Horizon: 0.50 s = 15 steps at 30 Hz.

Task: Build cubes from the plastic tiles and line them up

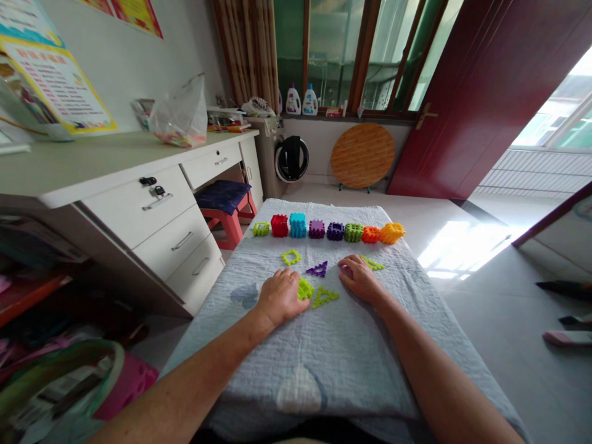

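Note:
My left hand (pixel 281 296) is closed around a lime-green interlocking plastic block (pixel 305 288) on the cloth. Just right of it lies a flat lime-green triangle piece (pixel 325 297). A purple triangle piece (pixel 317 269) rests between my two hands, and a lime-green square frame piece (pixel 291 257) lies farther back. My right hand (pixel 361 279) is on the cloth with fingers curled; a hint of purple shows beneath them, but what it is stays hidden. Beside its knuckles, partly covered, is another lime-green triangle piece (pixel 374 264).
Along the far end of the cloth-covered table (pixel 342 364) stands a row of assembled blocks, from a red cube (pixel 279 226) to a yellow-orange block (pixel 392 234). A desk (pixel 152 213) and a stool (pixel 226 206) are at the left. A red door (pixel 472 92) is right.

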Motion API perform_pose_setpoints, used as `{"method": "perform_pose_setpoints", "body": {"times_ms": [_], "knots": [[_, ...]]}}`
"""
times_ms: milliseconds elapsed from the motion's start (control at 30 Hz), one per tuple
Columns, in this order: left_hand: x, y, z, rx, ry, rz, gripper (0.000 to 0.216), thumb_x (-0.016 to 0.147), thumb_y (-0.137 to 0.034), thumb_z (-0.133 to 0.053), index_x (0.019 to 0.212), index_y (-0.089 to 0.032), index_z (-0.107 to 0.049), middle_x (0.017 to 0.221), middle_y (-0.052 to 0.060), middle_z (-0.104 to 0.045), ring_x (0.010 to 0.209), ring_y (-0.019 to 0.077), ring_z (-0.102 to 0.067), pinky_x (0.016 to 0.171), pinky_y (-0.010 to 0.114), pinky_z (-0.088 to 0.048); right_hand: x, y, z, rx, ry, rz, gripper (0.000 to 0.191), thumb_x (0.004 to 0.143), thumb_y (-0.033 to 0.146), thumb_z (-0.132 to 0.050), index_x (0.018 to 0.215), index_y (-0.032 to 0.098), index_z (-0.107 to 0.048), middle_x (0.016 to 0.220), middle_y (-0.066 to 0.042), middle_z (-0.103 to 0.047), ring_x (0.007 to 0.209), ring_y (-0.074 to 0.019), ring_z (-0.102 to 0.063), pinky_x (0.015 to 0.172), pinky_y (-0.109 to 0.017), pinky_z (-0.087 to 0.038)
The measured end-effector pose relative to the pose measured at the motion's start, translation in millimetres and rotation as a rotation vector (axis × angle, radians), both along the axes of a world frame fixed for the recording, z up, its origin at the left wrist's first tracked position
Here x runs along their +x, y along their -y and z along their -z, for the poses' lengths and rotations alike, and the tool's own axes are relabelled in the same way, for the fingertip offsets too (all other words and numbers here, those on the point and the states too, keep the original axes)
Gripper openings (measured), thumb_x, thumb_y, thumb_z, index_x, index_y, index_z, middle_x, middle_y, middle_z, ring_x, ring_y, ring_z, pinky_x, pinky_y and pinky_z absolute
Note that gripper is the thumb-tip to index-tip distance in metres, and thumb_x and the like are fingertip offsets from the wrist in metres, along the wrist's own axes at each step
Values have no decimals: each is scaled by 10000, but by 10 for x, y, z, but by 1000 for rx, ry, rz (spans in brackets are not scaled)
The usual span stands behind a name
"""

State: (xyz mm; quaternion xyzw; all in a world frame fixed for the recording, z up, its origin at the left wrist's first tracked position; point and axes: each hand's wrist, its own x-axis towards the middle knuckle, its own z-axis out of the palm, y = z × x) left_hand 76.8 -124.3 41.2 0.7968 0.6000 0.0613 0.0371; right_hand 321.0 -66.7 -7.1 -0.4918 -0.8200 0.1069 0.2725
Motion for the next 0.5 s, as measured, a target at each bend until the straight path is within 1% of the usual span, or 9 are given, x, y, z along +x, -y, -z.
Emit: {"method": "perform_pose_setpoints", "body": {"times_ms": [100,167,233,333,433,500], "knots": [[-29,-41,-7,8,-7,26,321,649,-442,-690,872,-216,-640,926,99,-669,915,285,-619,789,359,-478,0,4,-3,2,-2,-2,222,817,189,-539,1020,181,-628,1012,-85,-592,935,-208,-549,909,-361,-404],[-90,-133,-12,42,12,27,349,632,-451,-696,883,-214,-643,921,87,-669,895,270,-625,784,343,-479,0,4,-1,1,-2,-5,219,818,187,-539,1018,177,-626,1005,-84,-589,928,-208,-547,901,-356,-406],[-176,-293,-31,88,40,-4,408,637,-489,-678,934,-209,-645,936,76,-667,890,257,-629,778,329,-479,0,3,1,-1,-2,-8,221,816,185,-541,1021,174,-624,1005,-84,-586,927,-208,-546,897,-354,-407],[-296,-614,-77,133,62,-82,491,659,-535,-637,1017,-198,-635,979,78,-659,895,255,-636,765,323,-479,-1,6,-3,-3,-2,-11,220,817,186,-542,1022,175,-622,1007,-82,-583,928,-208,-544,895,-352,-407],[-339,-894,-82,97,42,-102,519,655,-527,-632,1043,-183,-630,1005,91,-656,925,264,-636,785,324,-478,-6,21,-22,-8,-6,-6,216,821,184,-538,1021,173,-621,1005,-82,-581,927,-206,-545,900,-351,-405],[-324,-999,-43,67,28,-98,527,646,-519,-638,1050,-181,-632,1019,97,-657,943,269,-634,793,322,-479,-12,32,-38,-12,-13,1,215,823,180,-538,1020,169,-622,1003,-83,-581,931,-206,-544,904,-351,-404]]}}
